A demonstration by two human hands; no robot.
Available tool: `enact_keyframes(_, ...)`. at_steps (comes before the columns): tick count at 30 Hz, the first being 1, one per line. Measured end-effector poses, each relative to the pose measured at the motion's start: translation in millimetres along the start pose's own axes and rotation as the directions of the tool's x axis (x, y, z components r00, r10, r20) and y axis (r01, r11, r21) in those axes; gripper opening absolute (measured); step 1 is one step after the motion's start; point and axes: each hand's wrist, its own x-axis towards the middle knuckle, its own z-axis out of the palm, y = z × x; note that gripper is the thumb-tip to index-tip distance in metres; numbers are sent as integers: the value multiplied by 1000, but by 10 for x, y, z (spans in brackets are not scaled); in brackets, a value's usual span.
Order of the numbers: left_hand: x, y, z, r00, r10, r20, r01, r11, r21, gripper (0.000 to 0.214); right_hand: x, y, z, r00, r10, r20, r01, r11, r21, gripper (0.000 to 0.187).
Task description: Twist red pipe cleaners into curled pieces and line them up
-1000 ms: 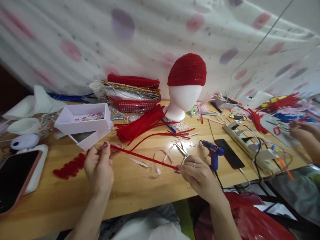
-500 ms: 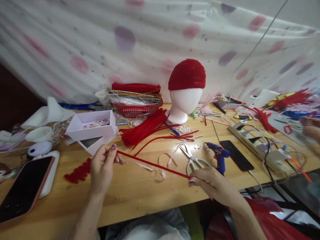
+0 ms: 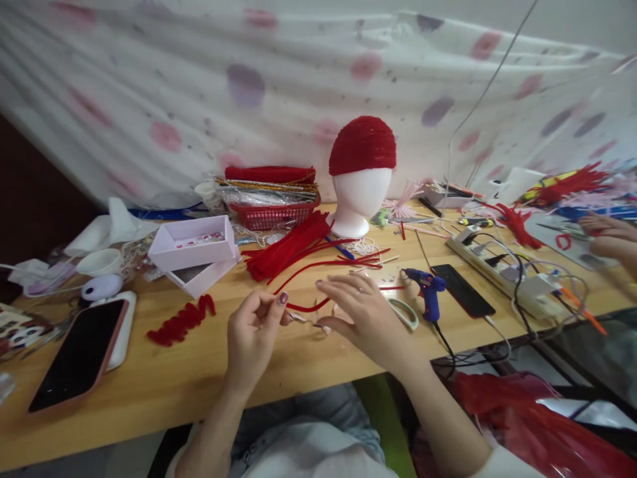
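Observation:
My left hand (image 3: 255, 332) is closed, pinching one end of a red pipe cleaner (image 3: 306, 307) above the wooden table (image 3: 149, 372). The pipe cleaner curves in a bend toward my right hand (image 3: 361, 311), whose fingers curl over its other part. Both hands sit close together near the table's front edge. A folded wavy red pipe-cleaner piece (image 3: 180, 321) lies to the left of my left hand. Scissors (image 3: 403, 311) and a blue glue gun (image 3: 428, 292) lie just right of my right hand.
A white foam head with a red cap (image 3: 361, 174) stands at the back, beside a pile of red pipe cleaners (image 3: 288, 245) and a red basket (image 3: 273, 211). A pink box (image 3: 194, 244), a phone (image 3: 79, 352), a power strip (image 3: 497, 265) and another person's hands (image 3: 607, 236) surround the work spot.
The pipe cleaner was stretched straight between my hands; now my hands have come together and it is bent into a curve. The view has shifted left.

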Motion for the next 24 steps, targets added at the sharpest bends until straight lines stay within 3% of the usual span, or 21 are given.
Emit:
enact_keyframes(2,-117,32,-13,999,44,-2,-44,999,-7,24,45,-124,48,994,-91,63,90,996,15,18)
enact_keyframes(7,-277,-44,-210,967,102,-233,-108,994,-13,27,-100,-295,24,966,-205,157,192,977,96,25)
enact_keyframes(10,-314,-94,-338,938,113,-328,-134,990,-43,29,-240,-392,-70,963,-185,195,175,982,65,27)
enact_keyframes(14,-391,-107,-488,897,141,-418,-164,986,-20,27,-410,-484,-184,960,-78,268,66,996,53,27)
enact_keyframes(19,-547,-158,-580,921,145,-362,-153,988,7,31,-435,-600,-38,924,100,370,-95,995,-32,14)
enact_keyframes(21,-613,-189,-572,944,175,-281,-168,985,47,29,-360,-692,73,900,142,412,-167,986,26,24)
enact_keyframes(24,-703,-216,-533,961,267,-76,-256,958,127,21,-217,-825,194,872,124,473,-226,960,164,16)
